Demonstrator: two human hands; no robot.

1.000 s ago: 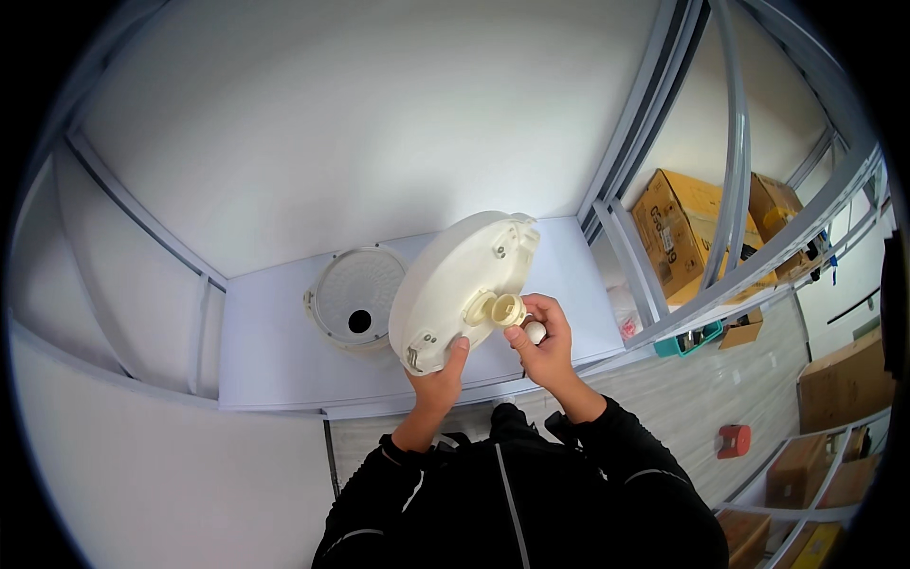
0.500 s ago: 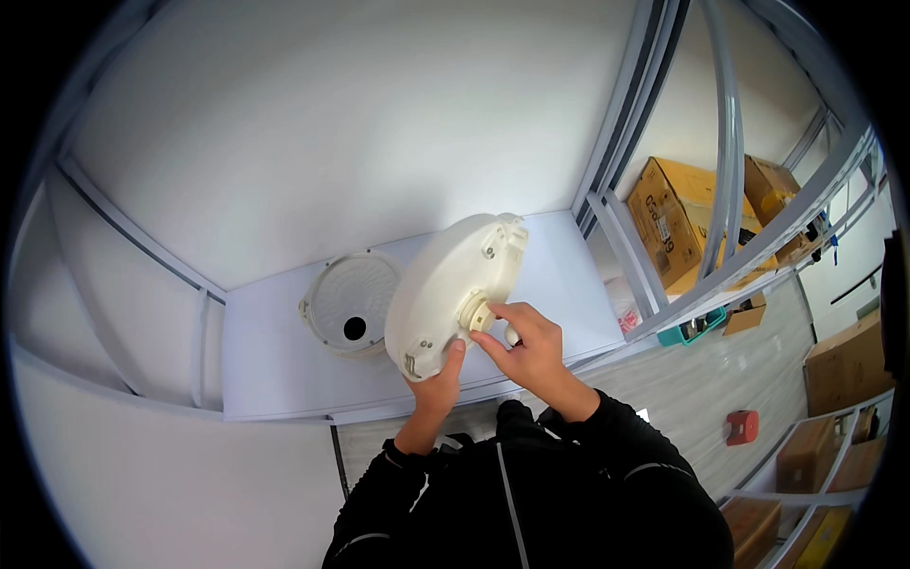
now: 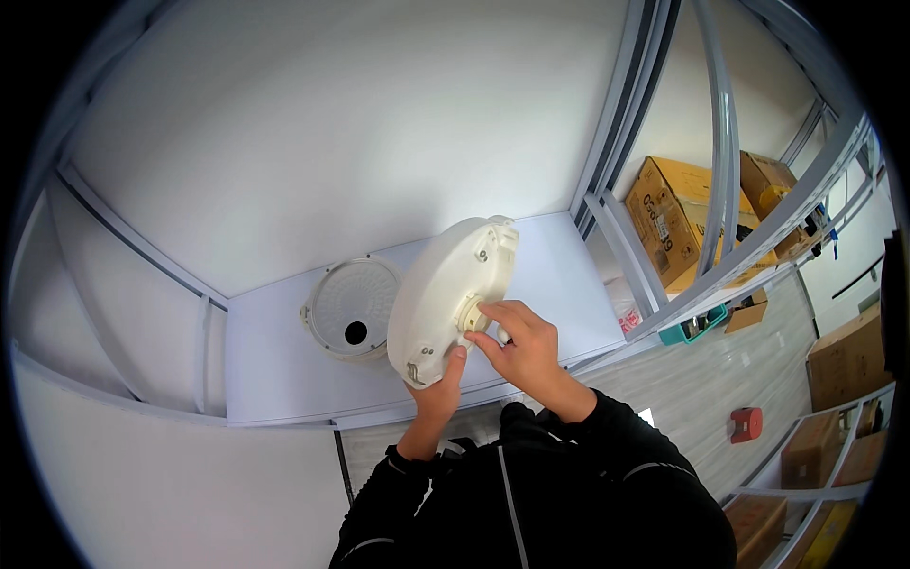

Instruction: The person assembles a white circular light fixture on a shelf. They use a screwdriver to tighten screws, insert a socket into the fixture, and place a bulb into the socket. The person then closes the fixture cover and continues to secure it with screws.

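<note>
A white round plastic housing [image 3: 439, 275] is tilted up above the table, its side with a round collar turned toward my right hand. My left hand [image 3: 439, 391] grips its lower edge, thumb on the face and fingers hidden behind. At the collar, my right hand [image 3: 527, 347] pinches a cream-coloured plastic cap [image 3: 471, 317] between thumb and fingertips. A small white rounded piece [image 3: 502, 335] shows between that thumb and fingers; what it belongs to is unclear. Left of the housing, a round white part with a ribbed grey inside [image 3: 353, 292] and a dark round spot lies on the table.
The white table [image 3: 559, 270] stands against a pale wall between grey metal frames. Past the right frame are cardboard boxes [image 3: 668, 223], a teal bin [image 3: 697, 327] and a red stool [image 3: 746, 425] on the floor. Shelves with boxes [image 3: 810, 451] stand at lower right.
The housing has shifted slightly left and down in view, both hands moving with it. My right fingers remain on the cap, with only a slight change in their pose.
</note>
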